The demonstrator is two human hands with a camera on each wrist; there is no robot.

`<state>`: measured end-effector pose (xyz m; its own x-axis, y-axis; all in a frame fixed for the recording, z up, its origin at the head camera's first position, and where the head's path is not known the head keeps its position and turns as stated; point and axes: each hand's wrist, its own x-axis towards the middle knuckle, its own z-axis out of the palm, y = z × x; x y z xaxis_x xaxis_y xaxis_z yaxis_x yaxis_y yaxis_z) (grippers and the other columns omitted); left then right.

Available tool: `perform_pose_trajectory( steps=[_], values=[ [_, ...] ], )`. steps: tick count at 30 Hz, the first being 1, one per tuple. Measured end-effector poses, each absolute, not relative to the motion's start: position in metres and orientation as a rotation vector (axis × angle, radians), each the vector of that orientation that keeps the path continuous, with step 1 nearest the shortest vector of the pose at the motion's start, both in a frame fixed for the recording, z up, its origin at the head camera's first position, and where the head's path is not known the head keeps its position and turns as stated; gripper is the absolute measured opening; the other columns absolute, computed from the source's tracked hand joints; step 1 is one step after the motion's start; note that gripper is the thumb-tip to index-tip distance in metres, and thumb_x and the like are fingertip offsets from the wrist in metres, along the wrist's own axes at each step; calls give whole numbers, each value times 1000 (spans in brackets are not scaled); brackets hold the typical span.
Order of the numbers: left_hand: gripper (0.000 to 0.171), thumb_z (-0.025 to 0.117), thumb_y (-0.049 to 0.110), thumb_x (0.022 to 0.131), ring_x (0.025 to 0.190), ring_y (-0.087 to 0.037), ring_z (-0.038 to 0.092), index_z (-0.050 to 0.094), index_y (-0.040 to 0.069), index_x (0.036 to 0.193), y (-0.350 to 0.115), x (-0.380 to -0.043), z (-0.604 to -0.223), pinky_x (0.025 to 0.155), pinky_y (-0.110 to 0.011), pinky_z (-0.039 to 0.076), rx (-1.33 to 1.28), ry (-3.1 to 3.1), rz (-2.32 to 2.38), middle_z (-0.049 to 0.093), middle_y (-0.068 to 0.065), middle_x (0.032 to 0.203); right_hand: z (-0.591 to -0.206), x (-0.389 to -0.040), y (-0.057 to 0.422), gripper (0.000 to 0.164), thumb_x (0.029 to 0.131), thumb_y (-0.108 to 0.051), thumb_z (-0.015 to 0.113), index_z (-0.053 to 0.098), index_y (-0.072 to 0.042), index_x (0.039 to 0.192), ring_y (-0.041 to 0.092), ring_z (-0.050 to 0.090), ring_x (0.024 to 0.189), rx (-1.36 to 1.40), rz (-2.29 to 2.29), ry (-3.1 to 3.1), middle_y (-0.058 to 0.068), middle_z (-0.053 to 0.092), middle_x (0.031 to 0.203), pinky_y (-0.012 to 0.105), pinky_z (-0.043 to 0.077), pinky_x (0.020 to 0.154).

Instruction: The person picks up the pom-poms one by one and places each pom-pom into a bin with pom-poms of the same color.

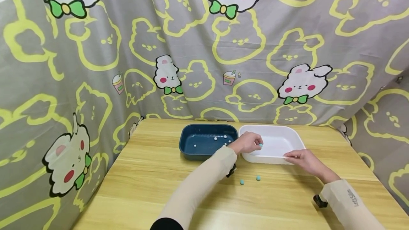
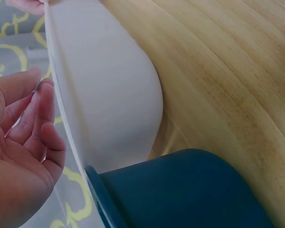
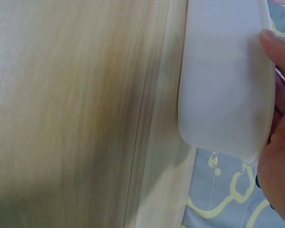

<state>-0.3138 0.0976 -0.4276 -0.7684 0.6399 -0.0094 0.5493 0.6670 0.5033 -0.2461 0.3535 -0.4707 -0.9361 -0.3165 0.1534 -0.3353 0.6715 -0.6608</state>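
Observation:
My left hand point(image 1: 246, 142) is over the left part of a white plastic tray point(image 1: 277, 146), pinching a small teal ball point(image 1: 260, 145) between thumb and fingertips. The left wrist view shows the pinch just beyond the tray's rim, with the ball mostly hidden. With thumb outside and fingers inside, my right hand point(image 1: 306, 161) grips the tray's front rim near its right corner. Two more teal balls, one to the left point(image 1: 241, 182) and one to the right point(image 1: 258, 178), lie on the table in front of the tray.
A dark blue tray point(image 1: 191, 156) stands close against the white one's left side, with several small white balls point(image 1: 215, 138) inside. Both trays rest toward the back of a wooden table point(image 1: 153, 173). Patterned grey cloth point(image 1: 191, 45) hangs behind and at both sides.

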Motion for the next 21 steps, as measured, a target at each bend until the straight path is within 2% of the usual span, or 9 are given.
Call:
perform_pose_trajectory(
  steps=[12, 21],
  values=[
    [7, 64, 21, 91, 78, -3, 54, 69, 17, 96, 101, -323, -436, 70, -14, 41, 938, 2698, 766, 61, 10, 83, -470, -245, 352, 18, 88, -17, 69, 74, -3, 98, 0, 59, 84, 556, 1124, -2848, 10, 71, 95, 22, 50, 68],
    [10, 63, 24, 92, 78, -4, 54, 68, 19, 98, 107, -324, -436, 70, -16, 42, 880, 2707, 767, 62, 10, 84, -470, -245, 354, 19, 88, -18, 68, 73, -3, 99, 3, 60, 85, 559, 1125, -2852, 9, 71, 94, 23, 50, 69]
  ],
)
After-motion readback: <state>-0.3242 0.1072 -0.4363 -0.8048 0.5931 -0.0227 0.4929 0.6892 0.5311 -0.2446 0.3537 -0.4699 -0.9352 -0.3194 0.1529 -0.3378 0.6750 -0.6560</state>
